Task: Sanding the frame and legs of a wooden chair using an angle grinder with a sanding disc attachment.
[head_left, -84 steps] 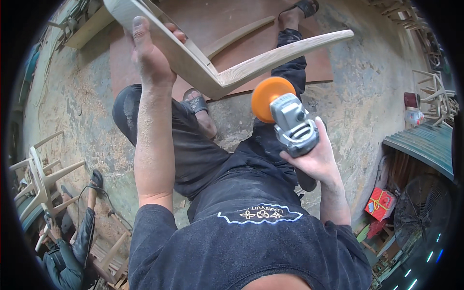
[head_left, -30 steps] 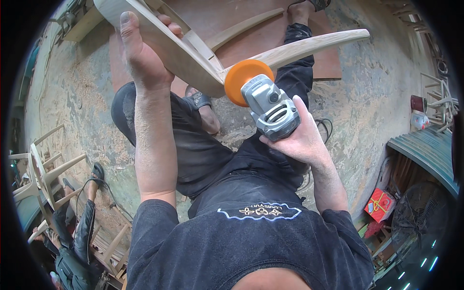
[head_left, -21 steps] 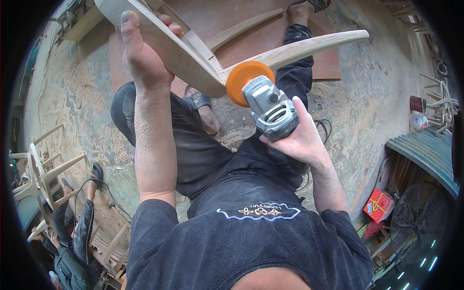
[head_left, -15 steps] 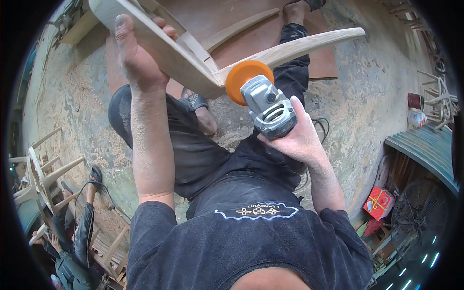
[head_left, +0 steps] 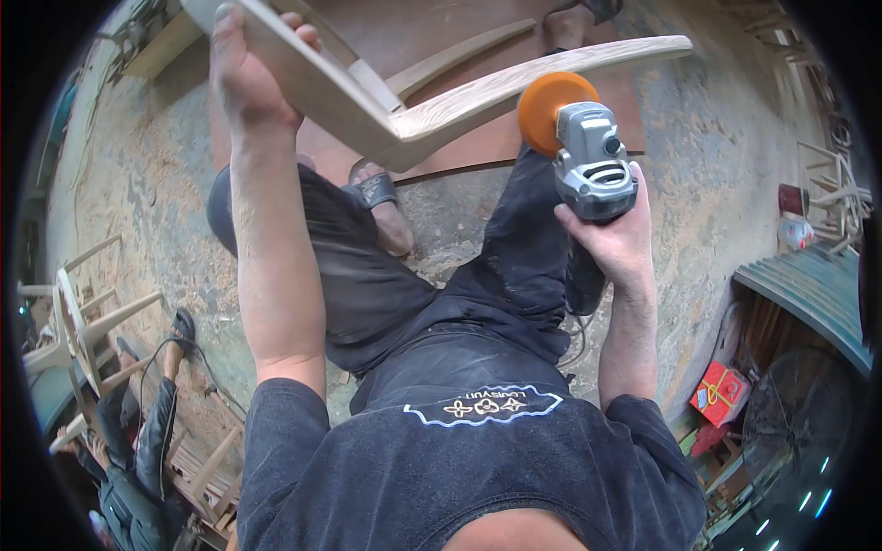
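Observation:
My left hand [head_left: 253, 78] is closed round the flat side piece of a pale wooden chair frame [head_left: 354, 115], its thumb on the near face and fingertips over the far edge. From the frame's near corner a long curved wooden arm [head_left: 551, 73] runs off to the right. In my right hand [head_left: 616, 230] is a grey angle grinder [head_left: 593, 161] carrying an orange sanding disc [head_left: 551, 115]. The disc lies along the lower edge of the curved arm; whether it touches the wood I cannot tell. My right fingers are mostly hidden beneath the grinder's body.
Under the frame lies a reddish-brown board [head_left: 496, 174] on the dusty concrete floor. Several chair frames [head_left: 87, 321] stand at the left, near another person [head_left: 138, 468]. A red box [head_left: 719, 393] and a black fan [head_left: 795, 413] sit at the lower right.
My right hand has moved the grinder right and away from me, from the frame's corner to farther along the curved arm. My left hand and the frame have shifted slightly.

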Available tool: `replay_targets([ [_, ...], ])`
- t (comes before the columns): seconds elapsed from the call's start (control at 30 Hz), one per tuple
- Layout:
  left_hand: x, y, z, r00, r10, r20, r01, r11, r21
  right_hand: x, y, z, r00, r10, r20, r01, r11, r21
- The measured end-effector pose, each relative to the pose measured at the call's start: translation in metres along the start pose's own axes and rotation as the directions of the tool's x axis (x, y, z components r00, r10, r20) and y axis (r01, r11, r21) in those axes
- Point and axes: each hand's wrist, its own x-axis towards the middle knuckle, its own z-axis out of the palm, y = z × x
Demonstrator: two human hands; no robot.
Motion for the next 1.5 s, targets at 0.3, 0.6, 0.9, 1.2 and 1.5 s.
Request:
replay_targets([
  [0.3, 0.027, 0.009, -0.002, 0.997, -0.067, -0.03, 0.062, 0.987, -0.15, 0.016, -0.008, 0.057, 0.955, -0.112, 0.275, 0.079, 0.988, 0.129],
  [0.6, 0.056, 0.003, -0.041, 0.917, -0.195, 0.349, 0.349, 0.816, -0.461, 0.026, -0.02, 0.059, 0.928, -0.174, 0.331, 0.178, 0.984, 0.018],
  [0.9, 0.039, 0.014, -0.023, 0.996, -0.063, 0.066, 0.063, 0.998, -0.003, 0.035, -0.007, 0.035, 0.955, -0.142, 0.261, 0.14, 0.99, 0.025],
  [1.2, 0.06, 0.01, -0.018, 0.997, -0.064, 0.05, 0.062, 0.997, 0.04, 0.055, 0.013, -0.029, 0.986, -0.072, -0.151, 0.09, 0.989, 0.117],
  [1.5, 0.09, 0.015, -0.051, 0.986, -0.095, 0.138, 0.097, 0.995, -0.012, 0.04, -0.021, 0.049, 0.946, -0.155, 0.285, 0.172, 0.985, -0.036],
])
